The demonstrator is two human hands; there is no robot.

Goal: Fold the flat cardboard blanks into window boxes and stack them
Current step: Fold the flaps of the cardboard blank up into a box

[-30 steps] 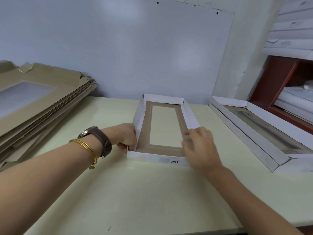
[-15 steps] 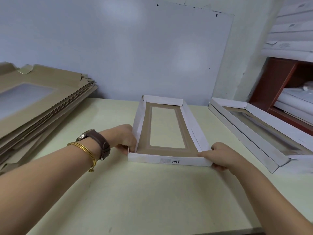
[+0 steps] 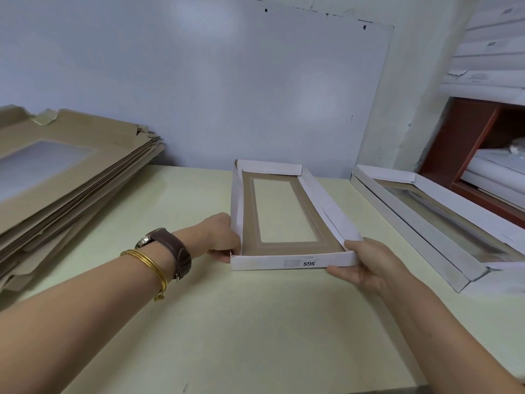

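Shifted from the side wall, the right hand (image 3: pixel 369 263) is now curled round the 5 o'clock corner of the shallow white cardboard window box (image 3: pixel 284 263), kept mid-counter (image 3: pixel 255 331). Its 7 o'clock corner is pinched by the left hand (image 3: pixel 224 237). Light, easily creased board is judged best gripped at the corners.

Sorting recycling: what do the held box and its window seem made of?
The held box: thin paperboard, matte white outside, raw brown inside, creased at folds. Its window: probably clear film, as the table shows through, though possibly an open cutout.
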